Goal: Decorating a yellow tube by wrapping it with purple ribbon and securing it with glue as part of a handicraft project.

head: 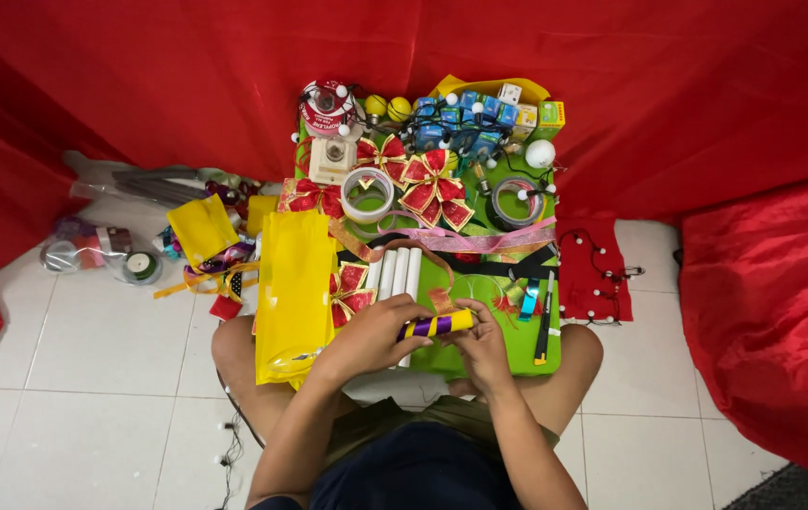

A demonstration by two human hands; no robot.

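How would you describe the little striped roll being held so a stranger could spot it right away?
Start at the green board on the seated person's lap. At its near edge, both hands, left and right, hold a short roll between them. Its yellow and purple stripes set it apart from the plain white tubes beside it.

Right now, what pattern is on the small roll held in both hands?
The small roll has yellow and purple stripes, seen in the head view.
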